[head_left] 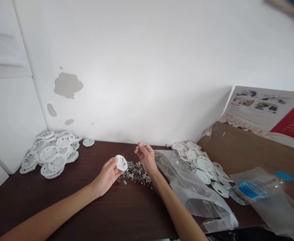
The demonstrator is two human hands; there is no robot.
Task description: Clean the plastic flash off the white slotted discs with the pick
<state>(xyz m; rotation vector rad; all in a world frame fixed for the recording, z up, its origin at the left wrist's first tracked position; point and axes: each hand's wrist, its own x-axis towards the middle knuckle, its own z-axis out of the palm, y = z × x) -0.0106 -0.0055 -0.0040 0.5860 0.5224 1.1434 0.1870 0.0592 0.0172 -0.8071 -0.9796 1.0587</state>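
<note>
My left hand (108,176) is closed round a small white plastic disc (121,162), held tilted above the dark wooden table (86,207). My right hand (145,157) hovers just right of it with its fingers pinched together; whatever they hold is too small to make out. Between and below both hands lies a pile of small metal pieces (136,173).
A heap of white slotted discs (51,154) sits at the back left against the wall. More white discs (199,162) spill over a clear plastic bag (199,197) on the right. A plastic water bottle (252,190) lies on brown cardboard (249,150) at far right.
</note>
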